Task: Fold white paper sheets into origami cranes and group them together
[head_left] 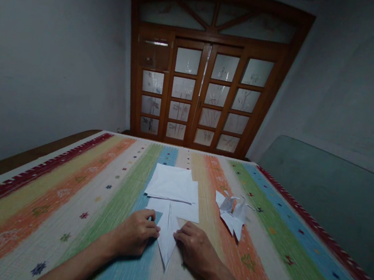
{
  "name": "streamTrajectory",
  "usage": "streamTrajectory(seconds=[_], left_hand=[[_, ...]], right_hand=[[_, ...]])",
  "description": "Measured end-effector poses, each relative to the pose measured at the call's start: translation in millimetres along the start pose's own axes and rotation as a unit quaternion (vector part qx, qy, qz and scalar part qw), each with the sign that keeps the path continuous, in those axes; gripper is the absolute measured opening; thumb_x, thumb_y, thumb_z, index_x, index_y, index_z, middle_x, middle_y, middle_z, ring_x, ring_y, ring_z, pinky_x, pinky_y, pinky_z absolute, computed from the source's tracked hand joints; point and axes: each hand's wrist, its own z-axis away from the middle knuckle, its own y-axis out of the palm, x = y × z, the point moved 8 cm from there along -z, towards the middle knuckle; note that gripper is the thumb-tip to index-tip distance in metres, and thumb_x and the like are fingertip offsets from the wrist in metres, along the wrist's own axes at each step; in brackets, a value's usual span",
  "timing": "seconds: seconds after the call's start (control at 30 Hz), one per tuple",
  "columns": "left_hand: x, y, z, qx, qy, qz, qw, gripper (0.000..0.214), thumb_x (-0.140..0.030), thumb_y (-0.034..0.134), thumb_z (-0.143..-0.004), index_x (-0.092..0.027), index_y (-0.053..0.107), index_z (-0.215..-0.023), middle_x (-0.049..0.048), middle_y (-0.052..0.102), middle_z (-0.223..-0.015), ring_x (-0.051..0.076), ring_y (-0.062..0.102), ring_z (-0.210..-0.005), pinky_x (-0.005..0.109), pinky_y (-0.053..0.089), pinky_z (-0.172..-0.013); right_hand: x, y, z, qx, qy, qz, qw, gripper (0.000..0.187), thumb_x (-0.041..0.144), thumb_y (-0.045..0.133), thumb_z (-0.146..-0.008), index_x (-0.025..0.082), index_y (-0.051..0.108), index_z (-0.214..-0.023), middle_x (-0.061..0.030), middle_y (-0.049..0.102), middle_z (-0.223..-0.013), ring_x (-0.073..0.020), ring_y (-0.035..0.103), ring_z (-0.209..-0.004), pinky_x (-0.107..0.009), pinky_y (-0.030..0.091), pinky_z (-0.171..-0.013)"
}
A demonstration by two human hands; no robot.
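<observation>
From my station I see the left hand point(135, 234) and right hand point(195, 249) held narrow, fingertips at either side of a pointed paper fold point(166, 239), low centre; whether they pinch it I cannot tell. A folded paper crane point(232, 214) already lies to its right, and a stack of white sheets point(171, 183) remains above. The striped bedspread point(294, 272) leaves open room on both sides.
</observation>
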Motion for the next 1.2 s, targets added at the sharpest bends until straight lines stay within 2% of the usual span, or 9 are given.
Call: streamTrajectory(seconds=[0.1, 0.23, 0.4, 0.57, 0.7, 0.87, 1.0, 1.2], left_hand=[[3.2, 0.1, 1.4, 0.005, -0.005, -0.025, 1.000, 0.030, -0.004, 0.052, -0.078, -0.022, 0.074, -0.089, 0.0078, 0.071, -0.072, 0.025, 0.062, -0.078, 0.036, 0.050, -0.075], [7.4, -1.2, 2.5, 0.009, -0.017, -0.012, 1.000, 0.038, -0.002, 0.052, -0.071, -0.022, 0.075, -0.094, 0.0069, 0.071, -0.074, 0.025, 0.062, -0.079, 0.034, 0.049, -0.073], [6.5, -5.3, 0.9, -0.012, -0.014, 0.070, 0.997, 0.040, -0.002, 0.050, -0.077, -0.022, 0.075, -0.101, 0.0080, 0.072, -0.083, 0.024, 0.061, -0.086, 0.034, 0.049, -0.077], [1.5, -5.1, -1.4, 0.004, -0.012, 0.075, 0.997, 0.037, -0.005, 0.053, -0.081, -0.022, 0.073, -0.107, 0.0090, 0.069, -0.090, 0.026, 0.059, -0.093, 0.036, 0.048, -0.081], [3.5, -5.2, -1.0, -0.007, -0.026, 0.092, 0.995, 0.038, -0.005, 0.054, -0.084, -0.024, 0.070, -0.113, 0.0089, 0.068, -0.096, 0.025, 0.060, -0.095, 0.036, 0.047, -0.083], [7.6, -0.1, 1.9, -0.024, -0.019, 0.084, 0.996, 0.033, -0.005, 0.052, -0.088, -0.021, 0.070, -0.111, 0.0091, 0.070, -0.094, 0.024, 0.061, -0.092, 0.034, 0.047, -0.079], [11.4, 1.2, 4.2, -0.057, -0.024, 0.082, 0.995, 0.029, -0.008, 0.051, -0.092, -0.019, 0.071, -0.110, 0.0097, 0.069, -0.092, 0.023, 0.063, -0.087, 0.032, 0.048, -0.075], [14.5, 1.5, 2.3, -0.085, -0.053, 0.129, 0.987, 0.027, -0.008, 0.052, -0.093, -0.019, 0.072, -0.107, 0.0089, 0.072, -0.095, 0.021, 0.066, -0.089, 0.032, 0.050, -0.080]], right_hand=[[1.2, -3.1, 0.3, 0.005, 0.005, -0.001, 1.000, 0.026, 0.001, 0.055, -0.083, 0.019, 0.074, -0.085, -0.0084, 0.069, -0.080, -0.0218, 0.061, -0.080, -0.030, 0.047, -0.073], [4.3, -10.0, 1.9, -0.002, 0.022, -0.010, 1.000, 0.024, 0.005, 0.055, -0.084, 0.019, 0.074, -0.090, -0.0086, 0.069, -0.082, -0.0230, 0.061, -0.082, -0.032, 0.048, -0.076], [11.1, -16.6, 2.6, -0.032, 0.026, -0.048, 0.998, 0.024, 0.010, 0.052, -0.090, 0.018, 0.072, -0.099, -0.0094, 0.072, -0.090, -0.0237, 0.064, -0.091, -0.034, 0.050, -0.085], [10.4, -16.3, 2.3, -0.046, 0.036, -0.069, 0.996, 0.022, 0.015, 0.054, -0.093, 0.019, 0.075, -0.096, -0.0090, 0.076, -0.094, -0.0253, 0.064, -0.100, -0.038, 0.050, -0.095], [9.9, -16.7, 3.0, -0.057, 0.041, -0.076, 0.995, 0.019, 0.016, 0.057, -0.092, 0.019, 0.076, -0.094, -0.0103, 0.073, -0.102, -0.0265, 0.060, -0.104, -0.039, 0.051, -0.093], [10.8, -12.9, 3.1, -0.038, 0.069, -0.087, 0.993, 0.014, 0.019, 0.065, -0.089, 0.017, 0.075, -0.098, -0.0105, 0.066, -0.100, -0.0249, 0.059, -0.096, -0.038, 0.051, -0.086], [9.5, -10.5, 3.1, -0.029, 0.099, -0.121, 0.987, 0.020, 0.022, 0.071, -0.085, 0.018, 0.073, -0.104, -0.0095, 0.064, -0.103, -0.0244, 0.060, -0.097, -0.037, 0.050, -0.086], [9.7, -11.4, 3.6, -0.041, 0.113, -0.149, 0.982, 0.023, 0.025, 0.075, -0.083, 0.019, 0.071, -0.105, -0.0092, 0.062, -0.106, -0.0247, 0.059, -0.101, -0.037, 0.049, -0.091]])
